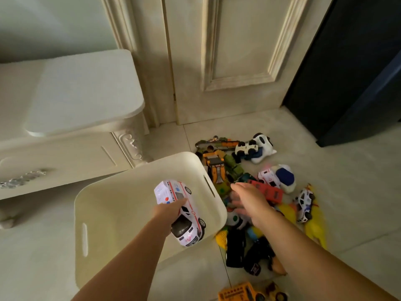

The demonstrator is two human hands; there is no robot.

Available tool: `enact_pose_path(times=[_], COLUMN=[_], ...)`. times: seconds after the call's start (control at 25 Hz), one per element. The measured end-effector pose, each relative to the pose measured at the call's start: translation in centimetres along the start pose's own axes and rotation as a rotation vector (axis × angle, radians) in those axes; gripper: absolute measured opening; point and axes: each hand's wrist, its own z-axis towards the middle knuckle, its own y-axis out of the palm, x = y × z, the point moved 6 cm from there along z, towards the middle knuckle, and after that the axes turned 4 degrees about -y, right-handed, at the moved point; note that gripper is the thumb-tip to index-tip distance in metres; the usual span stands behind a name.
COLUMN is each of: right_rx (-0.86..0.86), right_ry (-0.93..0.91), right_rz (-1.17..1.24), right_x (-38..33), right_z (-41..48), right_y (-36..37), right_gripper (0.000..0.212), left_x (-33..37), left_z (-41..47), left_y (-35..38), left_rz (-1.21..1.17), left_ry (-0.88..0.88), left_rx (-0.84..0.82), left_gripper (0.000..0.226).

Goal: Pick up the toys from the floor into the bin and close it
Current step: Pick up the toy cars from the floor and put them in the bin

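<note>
A cream plastic bin (pixel 104 205) stands open on the tiled floor, its inside bare. My left hand (pixel 168 210) is shut on a white toy ambulance (pixel 181 213) and holds it over the bin's right half. My right hand (pixel 249 202) hovers with fingers spread above a heap of toys just right of the bin, beside a red toy bus (pixel 270 192). The heap holds an orange truck (pixel 214 166), a green vehicle (pixel 233 168), a small white ambulance (pixel 269 178), yellow rubber chickens (pixel 314 227), black toys (pixel 236 250) and a yellow school bus (pixel 238 293). The bin's lid (pixel 84 92) lies on the cabinet at left.
A cream carved cabinet (pixel 65 161) stands left of the bin. A panelled door (pixel 234 61) closes the far side and a dark cupboard (pixel 351 72) stands at the right. A white plush toy (pixel 262 146) and a white toy jeep (pixel 246 149) lie at the heap's far end.
</note>
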Motion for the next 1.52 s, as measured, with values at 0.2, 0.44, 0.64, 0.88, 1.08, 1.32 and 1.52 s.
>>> enact_pose_path(times=[0.2,0.44,0.64,0.88,1.08,1.32,1.52], right_rx=[0.036,-0.005,0.101,0.009,0.036,0.192,0.123], right_ry=[0.087,0.099,-0.116,-0.426,-0.327,-0.397,-0.200], right_rz=[0.123,0.207,-0.081,-0.566,-0.615,-0.468,-0.516], right_x=[4.2,5.7,1.1,-4.5,-2.5,-2.8,0.5], right_z=[3.2,5.1,5.1,9.3,11.8,10.3,9.1], right_y=[-0.9,-1.4,-1.3,4.6,5.3,3.7,3.1], right_gripper=[0.025,0.010,0.028,0.074,0.070,0.046,0.049], left_x=[0.5,-0.6,1.3,6.4,6.4,5.3,4.1], left_z=[4.7,6.6,5.1,1.2,-0.2,-1.7,-4.0], left_y=[1.6,4.6,4.5,3.2,0.8,-1.3,-1.4], left_rz=[0.238,0.342,0.402,0.514,0.509,0.468,0.464], left_ry=[0.016,0.015,0.111,0.556,0.609,0.581,0.584], left_rx=[0.180,0.058,0.122,0.182,0.192,0.195,0.156], left_gripper=[0.076,0.074,0.054,0.042,0.041,0.038,0.041])
